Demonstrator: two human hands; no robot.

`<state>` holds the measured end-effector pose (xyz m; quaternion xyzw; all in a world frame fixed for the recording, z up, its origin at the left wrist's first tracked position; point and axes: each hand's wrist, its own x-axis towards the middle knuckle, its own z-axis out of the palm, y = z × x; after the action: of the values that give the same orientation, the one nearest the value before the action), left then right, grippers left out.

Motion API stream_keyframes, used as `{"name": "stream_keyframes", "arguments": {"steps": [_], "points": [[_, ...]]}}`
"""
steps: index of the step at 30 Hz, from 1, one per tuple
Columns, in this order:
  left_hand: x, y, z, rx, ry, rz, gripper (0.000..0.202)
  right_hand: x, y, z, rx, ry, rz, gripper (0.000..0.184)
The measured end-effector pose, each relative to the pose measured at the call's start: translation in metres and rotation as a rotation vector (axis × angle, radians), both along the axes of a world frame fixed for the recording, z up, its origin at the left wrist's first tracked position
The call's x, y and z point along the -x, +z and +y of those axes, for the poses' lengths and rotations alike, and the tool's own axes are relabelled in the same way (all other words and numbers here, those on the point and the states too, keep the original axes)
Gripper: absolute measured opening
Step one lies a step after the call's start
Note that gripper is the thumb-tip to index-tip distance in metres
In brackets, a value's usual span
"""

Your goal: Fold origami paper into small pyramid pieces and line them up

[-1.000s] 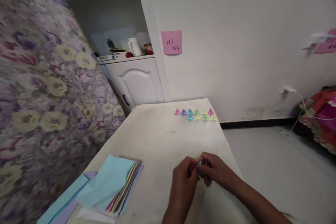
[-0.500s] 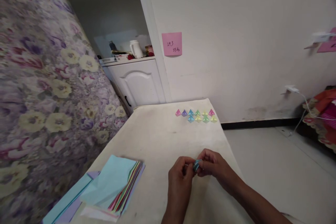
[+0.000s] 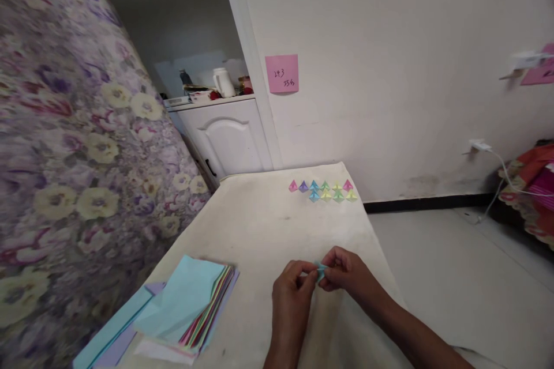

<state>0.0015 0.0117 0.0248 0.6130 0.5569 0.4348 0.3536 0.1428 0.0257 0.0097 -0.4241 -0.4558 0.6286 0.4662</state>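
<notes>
A small folded piece of light blue paper (image 3: 320,271) is pinched between both hands above the near part of the table. My left hand (image 3: 295,283) grips its left side with thumb and fingers closed. On its right side, my right hand (image 3: 344,270) is closed on it too, so the fingers hide much of the paper. Farther off, several small folded paper pieces (image 3: 325,191) in pink, purple, blue, green and yellow lie in two rows. To the left rests a stack of coloured paper (image 3: 186,297) with a light blue sheet on top.
The cream-covered table (image 3: 255,225) ends against the wall, where a pink note (image 3: 282,74) is stuck. A floral curtain (image 3: 95,173) hangs along the left. Behind stands a white cabinet (image 3: 234,135) with a white jug (image 3: 223,82). A plugged-in charger (image 3: 479,146) trails a cable at right.
The blue folded paper has turned between my fingers and shows a lighter face. Both hands have shifted slightly left, still holding it. The paper stack and the rows have stayed put.
</notes>
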Motion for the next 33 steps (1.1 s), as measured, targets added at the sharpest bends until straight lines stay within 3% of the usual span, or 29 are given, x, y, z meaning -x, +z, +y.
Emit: {"name": "stream_keyframes", "arguments": {"steps": [8, 19, 28, 33], "points": [[-0.001, 0.004, -0.003, -0.068, -0.018, 0.030, 0.015, 0.005, -0.004, -0.005, -0.184, -0.074, -0.230, 0.009], [0.004, 0.009, -0.005, -0.087, -0.042, 0.054, 0.017, 0.003, 0.001, -0.006, -0.182, -0.101, -0.323, 0.005], [0.011, -0.004, 0.005, 0.274, -0.012, -0.324, 0.017, 0.002, 0.001, -0.006, -0.218, -0.105, -0.359, 0.003], [0.010, -0.006, 0.005, 0.282, -0.025, -0.339, 0.022, 0.004, 0.002, -0.009, -0.261, -0.091, -0.405, 0.004]]}}
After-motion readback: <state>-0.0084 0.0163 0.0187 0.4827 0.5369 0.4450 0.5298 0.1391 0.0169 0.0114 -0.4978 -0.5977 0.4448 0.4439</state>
